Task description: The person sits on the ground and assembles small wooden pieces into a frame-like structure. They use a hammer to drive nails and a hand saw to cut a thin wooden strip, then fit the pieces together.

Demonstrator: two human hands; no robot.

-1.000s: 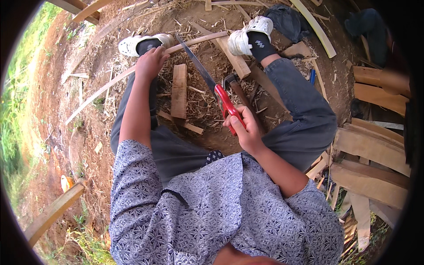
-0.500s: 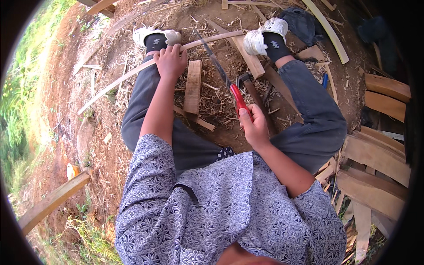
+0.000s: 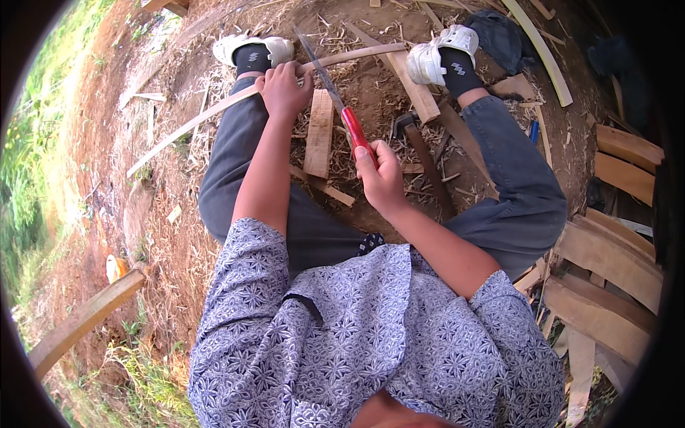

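Observation:
A long, thin, curved wooden strip (image 3: 193, 125) slants across above my left shin, its far end near my right shoe. My left hand (image 3: 285, 91) is closed around it by my left ankle. In my right hand (image 3: 382, 176) is a saw (image 3: 353, 128) with a red handle and a long, narrow, tapering blade. The blade crosses the strip just right of my left fingers and points away from me. Whether its edge touches the wood I cannot tell. Below the blade a rough wooden block (image 3: 319, 137) lies on the ground between my legs.
A dark-headed tool with a wooden handle (image 3: 429, 171) lies right of my right hand. Flat boards (image 3: 417, 89) and shavings cover the ground between my feet. Curved planks (image 3: 606, 253) are stacked at the right. Dark cloth (image 3: 499, 39) lies beyond my right shoe; a beam (image 3: 85, 321) is at lower left.
My right hand has moved left and slightly away from me with the saw, bringing the blade closer to my left hand. The left hand keeps its hold on the strip.

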